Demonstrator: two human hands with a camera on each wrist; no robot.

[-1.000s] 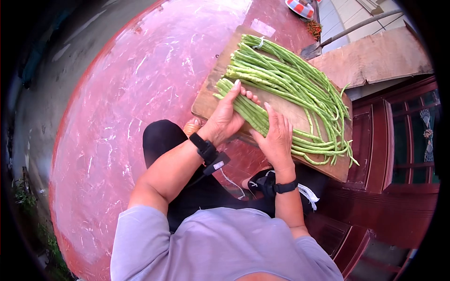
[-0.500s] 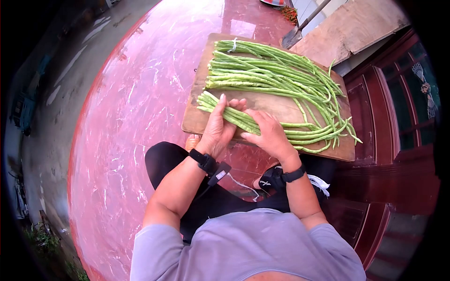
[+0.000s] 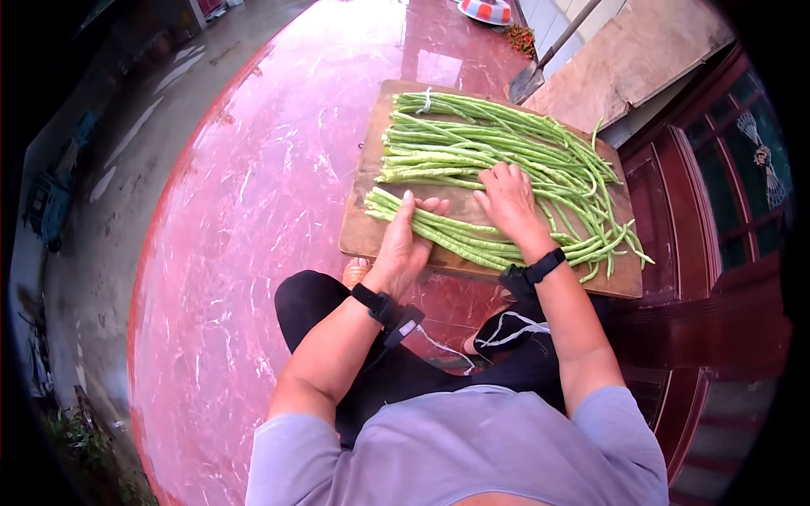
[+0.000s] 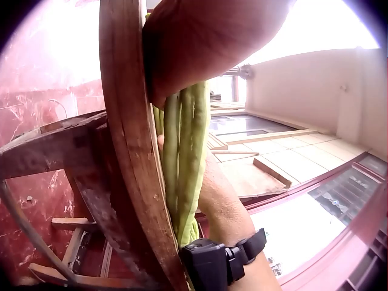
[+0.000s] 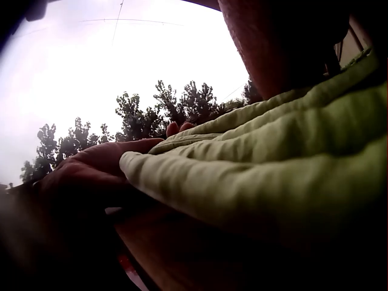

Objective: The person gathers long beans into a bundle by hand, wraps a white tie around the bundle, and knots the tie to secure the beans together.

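Nearest is the person's lavender-grey shirt (image 3: pixel 472 447), with dark trousers (image 3: pixel 308 308) beyond it and a strap on each wrist. A pale cord (image 3: pixel 443 346) trails low between the legs.

The left hand (image 3: pixel 405 244) holds a small bunch of long green beans (image 3: pixel 472 240), thumb laid over the stems near their cut ends, the bunch lying along the near edge of a wooden board (image 3: pixel 358 236). The right hand (image 3: pixel 510 198) reaches over the board to the near side of a larger spread of beans (image 3: pixel 481 139); whether its fingers pinch any, I cannot tell. A white tie (image 3: pixel 426 101) binds the far part of that spread. The board is brown and worn, its thick edge showing above a wooden frame (image 4: pixel 54 148).

Around it runs a glossy red marbled floor (image 3: pixel 236 244), bright with reflected light. At right stands a dark red door (image 3: pixel 662 211) with glass panes; farther off are a plywood sheet (image 3: pixel 641 67), a shovel (image 3: pixel 527 82), small red things (image 3: pixel 521 40) in a heap and an orange-and-white vessel (image 3: pixel 485 10). Past the floor's left edge lies grey ground (image 3: pixel 118 211). Trees (image 5: pixel 145 112) stand against pale sky.
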